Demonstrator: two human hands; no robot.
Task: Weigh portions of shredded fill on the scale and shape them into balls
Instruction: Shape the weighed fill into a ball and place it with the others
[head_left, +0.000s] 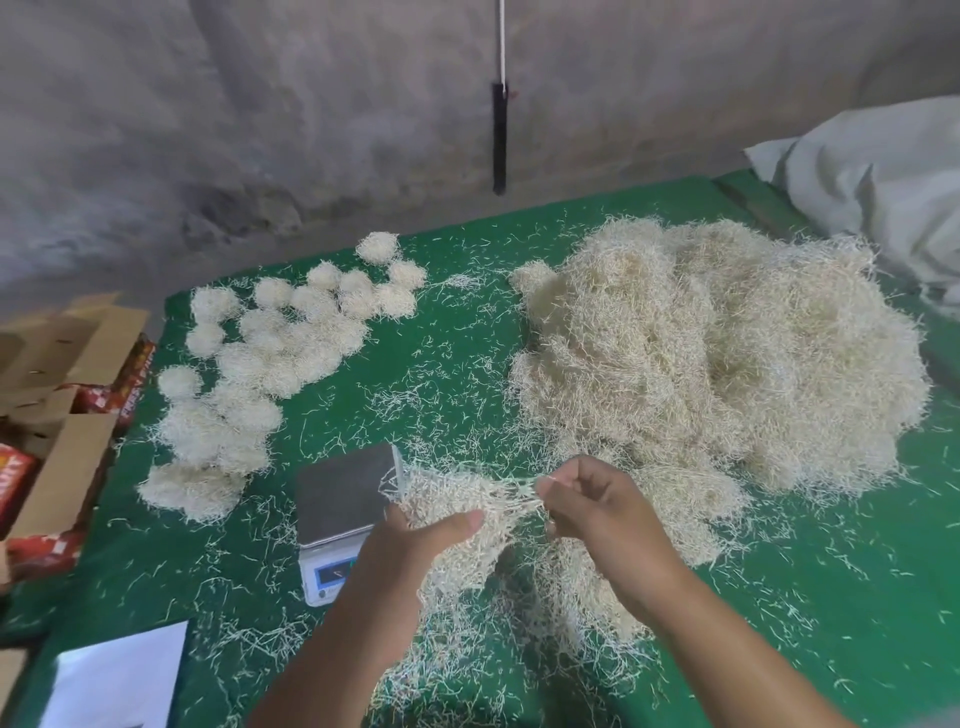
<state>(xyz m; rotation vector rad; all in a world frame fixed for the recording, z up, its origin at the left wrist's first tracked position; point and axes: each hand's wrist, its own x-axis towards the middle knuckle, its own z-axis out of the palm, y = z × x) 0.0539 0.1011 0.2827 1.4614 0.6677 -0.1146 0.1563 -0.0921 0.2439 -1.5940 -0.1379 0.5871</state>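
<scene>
Both hands grip one clump of fill (457, 499) — left hand (415, 535) and right hand (597, 504) fingers pinching it, scale (343, 493) just past the left fingertips.

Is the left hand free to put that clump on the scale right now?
Probably yes. The left hand grips the clump of shredded fill right beside the scale, whose platform looks bare. But the right hand also pinches the clump's strands and would need to let go.
</scene>
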